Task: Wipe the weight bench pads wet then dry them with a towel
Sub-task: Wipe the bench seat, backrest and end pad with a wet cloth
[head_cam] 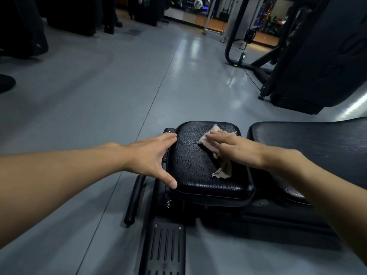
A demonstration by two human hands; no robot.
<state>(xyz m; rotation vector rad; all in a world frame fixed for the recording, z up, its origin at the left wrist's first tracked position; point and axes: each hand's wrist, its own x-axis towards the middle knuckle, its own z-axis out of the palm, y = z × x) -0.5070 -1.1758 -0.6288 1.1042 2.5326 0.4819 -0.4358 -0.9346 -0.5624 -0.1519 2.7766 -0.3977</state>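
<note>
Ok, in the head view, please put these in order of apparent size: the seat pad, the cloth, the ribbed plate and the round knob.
1. seat pad
2. ribbed plate, though the frame edge cuts it off
3. cloth, partly hidden under the right hand
4. round knob

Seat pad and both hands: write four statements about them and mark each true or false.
1. The right hand presses a cloth onto the seat pad with straight fingers. True.
2. The left hand holds a second cloth. False: it holds nothing and rests open against the seat pad's left edge.
3. The cloth lies on the long back pad. False: it lies on the smaller seat pad.
4. The cloth is light-coloured and the seat pad is black. True.
</note>
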